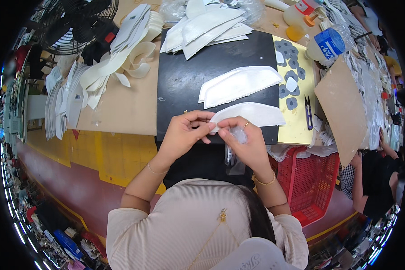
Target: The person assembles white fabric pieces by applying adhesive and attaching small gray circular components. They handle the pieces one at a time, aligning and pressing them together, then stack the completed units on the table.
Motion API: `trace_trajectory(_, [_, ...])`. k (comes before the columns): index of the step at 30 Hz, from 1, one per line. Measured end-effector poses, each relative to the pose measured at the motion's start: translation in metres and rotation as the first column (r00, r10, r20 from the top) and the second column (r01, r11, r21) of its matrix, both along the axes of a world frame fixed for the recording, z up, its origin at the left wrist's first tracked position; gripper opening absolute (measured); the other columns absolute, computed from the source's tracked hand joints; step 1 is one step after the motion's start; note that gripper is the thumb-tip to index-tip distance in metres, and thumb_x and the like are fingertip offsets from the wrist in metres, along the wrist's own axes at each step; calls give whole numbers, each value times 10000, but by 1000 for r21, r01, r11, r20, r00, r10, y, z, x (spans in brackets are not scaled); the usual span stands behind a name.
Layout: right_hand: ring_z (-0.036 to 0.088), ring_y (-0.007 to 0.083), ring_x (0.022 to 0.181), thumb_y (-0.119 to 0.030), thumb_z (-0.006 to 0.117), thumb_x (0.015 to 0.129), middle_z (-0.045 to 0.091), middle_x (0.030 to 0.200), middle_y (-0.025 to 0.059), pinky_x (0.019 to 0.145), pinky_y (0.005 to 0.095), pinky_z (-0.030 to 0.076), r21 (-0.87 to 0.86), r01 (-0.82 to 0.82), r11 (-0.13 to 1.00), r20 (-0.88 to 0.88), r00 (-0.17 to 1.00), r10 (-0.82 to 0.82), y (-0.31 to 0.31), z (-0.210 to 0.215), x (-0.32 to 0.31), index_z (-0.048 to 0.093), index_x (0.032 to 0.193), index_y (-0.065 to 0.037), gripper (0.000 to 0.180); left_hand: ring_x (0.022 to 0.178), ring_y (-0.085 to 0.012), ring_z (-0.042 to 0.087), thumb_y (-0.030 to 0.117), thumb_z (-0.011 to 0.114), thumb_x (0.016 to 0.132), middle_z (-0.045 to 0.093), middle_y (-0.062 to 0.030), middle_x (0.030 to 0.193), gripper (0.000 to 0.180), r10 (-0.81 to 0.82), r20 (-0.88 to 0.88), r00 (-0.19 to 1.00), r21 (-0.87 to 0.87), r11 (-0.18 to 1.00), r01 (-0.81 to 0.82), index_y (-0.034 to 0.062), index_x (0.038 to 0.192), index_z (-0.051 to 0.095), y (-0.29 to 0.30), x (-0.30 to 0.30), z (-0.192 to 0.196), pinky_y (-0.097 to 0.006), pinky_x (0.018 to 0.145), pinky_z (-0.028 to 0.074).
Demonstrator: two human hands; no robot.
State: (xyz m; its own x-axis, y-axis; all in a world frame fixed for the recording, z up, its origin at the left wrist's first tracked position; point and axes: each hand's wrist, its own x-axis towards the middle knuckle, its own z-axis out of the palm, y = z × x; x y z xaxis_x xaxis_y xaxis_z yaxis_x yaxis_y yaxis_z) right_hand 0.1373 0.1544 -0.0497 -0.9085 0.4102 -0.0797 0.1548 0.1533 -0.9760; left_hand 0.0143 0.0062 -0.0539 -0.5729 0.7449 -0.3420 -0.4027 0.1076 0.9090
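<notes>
Both hands, left hand (183, 135) and right hand (247, 143), pinch a white fabric piece (252, 114) beside a red basket (311, 182).

White crescent-shaped fabric piece (252, 114): matt, soft, slightly fuzzy. Clear plastic film scrap (236, 153): thin, glossy, crinkled. Black rectangular mat (189, 81): smooth, matt, faint sheen. Yellow sheet (297, 128): glossy, reflective. Brown cardboard panel (342, 108): matt, rough. Red plastic mesh basket (308, 180): hard, semi-gloss. Worktop (121, 108): tan, matt, paper-like covering.
</notes>
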Motion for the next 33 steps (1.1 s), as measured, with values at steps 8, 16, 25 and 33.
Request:
trace_trajectory(8, [541, 32, 597, -184, 708, 916, 646, 739, -3, 531, 191, 425, -173, 68, 983, 79, 995, -55, -4, 2, -5, 684, 928, -9, 177, 743, -133, 654, -21, 674, 864, 685, -98, 981, 276, -8, -696, 718, -32, 999, -21, 24, 1134, 710, -2, 17, 11, -232, 641, 541])
trace_trajectory(16, [529, 23, 577, -180, 704, 924, 615, 717, -23, 518, 179, 415, -194, 40, 980, 81, 996, -25, -2, 4, -2, 667, 905, -13, 172, 726, -153, 654, -57, 686, 826, 695, -90, 930, 283, 41, -777, 628, 36, 999, -21, 17, 1096, 724, -2, 19, 5, -258, 638, 525])
trace_trajectory(25, [576, 71, 711, -132, 706, 874, 660, 761, 18, 672, 239, 476, -366, 33, 930, 166, 986, 30, 3, 10, -1, 665, 879, -9, 129, 842, -126, 652, -16, 662, 896, 680, -87, 1038, 169, -8, -298, 954, 18, 1000, 14, -9, 1054, 723, -8, 14, 7, -241, 697, 557])
trace_trajectory(33, [596, 164, 732, -61, 678, 831, 611, 793, 72, 671, 283, 470, -90, -55, 994, -122, 992, 44, 1, 6, 6, 637, 831, -18, 59, 760, -115, 648, 111, 649, 952, 688, -80, 890, 194, -87, 48, 995, -37, 995, 89, -45, 1065, 671, -2, 3, 12, -236, 697, 520])
